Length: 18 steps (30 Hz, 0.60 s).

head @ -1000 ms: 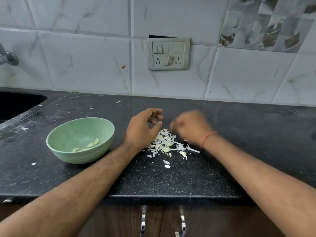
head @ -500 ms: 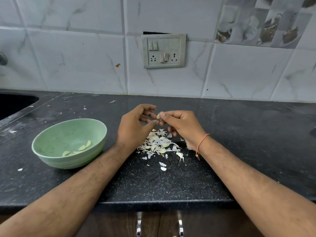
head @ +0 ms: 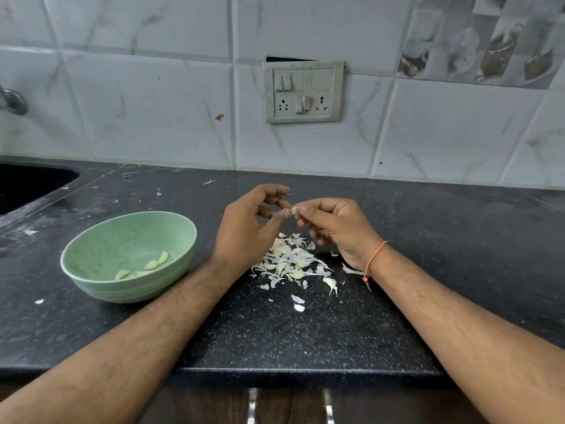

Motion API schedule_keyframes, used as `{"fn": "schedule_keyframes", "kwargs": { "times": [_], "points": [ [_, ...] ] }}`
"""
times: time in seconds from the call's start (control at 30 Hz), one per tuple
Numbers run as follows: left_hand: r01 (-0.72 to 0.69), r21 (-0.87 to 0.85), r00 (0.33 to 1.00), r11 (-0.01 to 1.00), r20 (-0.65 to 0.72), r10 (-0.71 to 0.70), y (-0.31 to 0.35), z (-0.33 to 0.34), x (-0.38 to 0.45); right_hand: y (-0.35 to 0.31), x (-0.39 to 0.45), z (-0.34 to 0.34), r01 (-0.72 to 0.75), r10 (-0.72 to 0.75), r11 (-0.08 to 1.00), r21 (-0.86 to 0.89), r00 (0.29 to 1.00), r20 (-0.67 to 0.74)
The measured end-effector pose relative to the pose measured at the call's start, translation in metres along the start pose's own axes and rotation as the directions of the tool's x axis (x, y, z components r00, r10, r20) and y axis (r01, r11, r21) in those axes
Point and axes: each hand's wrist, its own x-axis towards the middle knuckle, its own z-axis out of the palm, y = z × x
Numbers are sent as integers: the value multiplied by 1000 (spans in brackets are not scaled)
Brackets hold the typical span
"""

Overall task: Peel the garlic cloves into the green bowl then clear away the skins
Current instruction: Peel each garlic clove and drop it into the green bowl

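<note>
The right hand pinches a garlic clove at the left hand's thumb tip, above a pile of skins on the dark surface. At nine o'clock, the green bowl holds peeled cloves.

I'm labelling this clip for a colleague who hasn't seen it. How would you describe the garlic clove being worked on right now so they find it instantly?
Start at the switch plate on the tiled wall and drop straight down to where both hands meet above the black counter. The garlic clove is pinched in the right hand, touching the left hand. Unlike cloves in the green bowl or the skin pile, it is held in the air.
</note>
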Motion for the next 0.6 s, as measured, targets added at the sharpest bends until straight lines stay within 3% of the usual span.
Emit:
{"fn": "schedule_keyframes", "kwargs": {
  "times": [0.37, 0.6],
  "points": [
    [-4, 16, 998, 1000, 56, 4, 1, -2, -1, -1, 1, 1, -23, 22, 1000, 8, 999, 41],
    [-23, 25, 999, 999, 31, 22, 2, -1, 0, -8, -2, 0, -130, 124, 990, 52, 988, 93]
  ]
}}
